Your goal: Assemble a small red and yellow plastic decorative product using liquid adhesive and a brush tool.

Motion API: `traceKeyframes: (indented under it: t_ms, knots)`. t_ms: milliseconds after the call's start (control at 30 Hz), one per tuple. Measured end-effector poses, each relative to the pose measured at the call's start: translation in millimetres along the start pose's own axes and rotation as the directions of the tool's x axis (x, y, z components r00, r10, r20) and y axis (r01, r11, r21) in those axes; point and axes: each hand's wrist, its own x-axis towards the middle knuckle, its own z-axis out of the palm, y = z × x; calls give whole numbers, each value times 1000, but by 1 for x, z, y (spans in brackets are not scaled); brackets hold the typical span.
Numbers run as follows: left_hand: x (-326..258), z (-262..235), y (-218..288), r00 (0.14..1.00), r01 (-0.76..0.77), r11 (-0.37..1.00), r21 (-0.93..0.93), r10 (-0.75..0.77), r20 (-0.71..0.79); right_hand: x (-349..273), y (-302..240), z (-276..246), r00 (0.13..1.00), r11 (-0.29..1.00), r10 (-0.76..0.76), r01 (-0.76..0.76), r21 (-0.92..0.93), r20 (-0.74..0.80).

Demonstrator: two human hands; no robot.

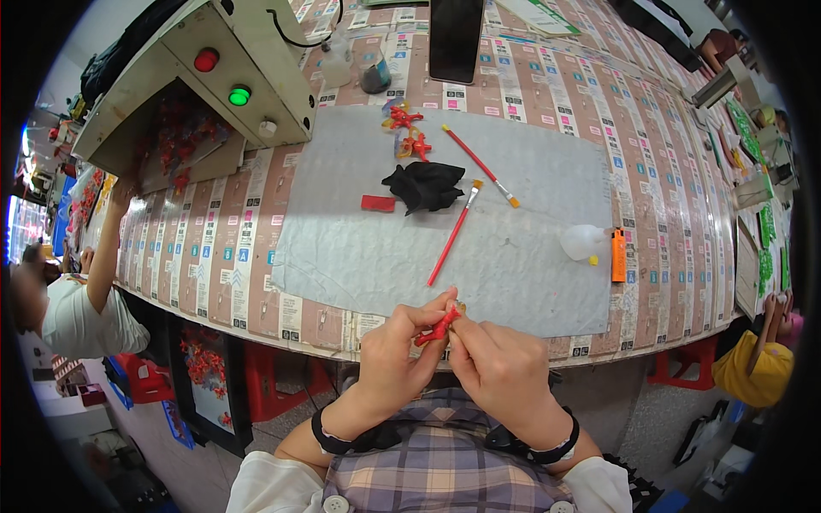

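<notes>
At the near edge of the grey mat [342, 248], I hold a small red plastic figurine [439, 328] between both hands. My left hand [395, 349] pinches it from one side with thumb and fingers. From the other side, the fingertips of my right hand [503, 366] close on it and hide part of it. Beyond my hands lies a red-handled paintbrush [453, 238], with a second paintbrush [481, 167] farther off. A crumpled black glove or cloth [425, 186] sits beside a small red block [378, 203]. Two similar red figurines [406, 120] with yellowish clear parts lie behind it.
A clear bottle [583, 242] and an orange tool [617, 255] lie at the mat's right. A dark phone [456, 43] stands at the back near a small jar [375, 75]. Left stands a metal machine [256, 60] containing red pieces; a person [85, 308] reaches toward it.
</notes>
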Motion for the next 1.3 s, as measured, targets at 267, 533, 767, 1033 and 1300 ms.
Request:
traceKeyframes:
  t_ms: [267, 533, 767, 1033, 1300]
  knots:
    - [1, 0, 1, 1000, -20, 999, 39, 19, 10, -1, 0, 2, 999, 999, 30, -30, 21, -9]
    - [3, -4, 6, 996, 77, 991, -107, -71, 58, -2, 2, -3, 983, 956, 174, -156, 248, -52]
    - [1, -10, 11, 958, 260, 894, -364, -192, 213, -3, 5, -8, 991, 976, 101, -81, 203, -88]
    - [-4, -12, 4, 972, 193, 900, -392, -121, 201, -4, -5, -21, 982, 982, 133, -149, 115, 136]
    - [-3, -9, 1, 990, 56, 922, -383, -1, 141, -3, -4, -16, 995, 992, 66, -74, 105, 80]
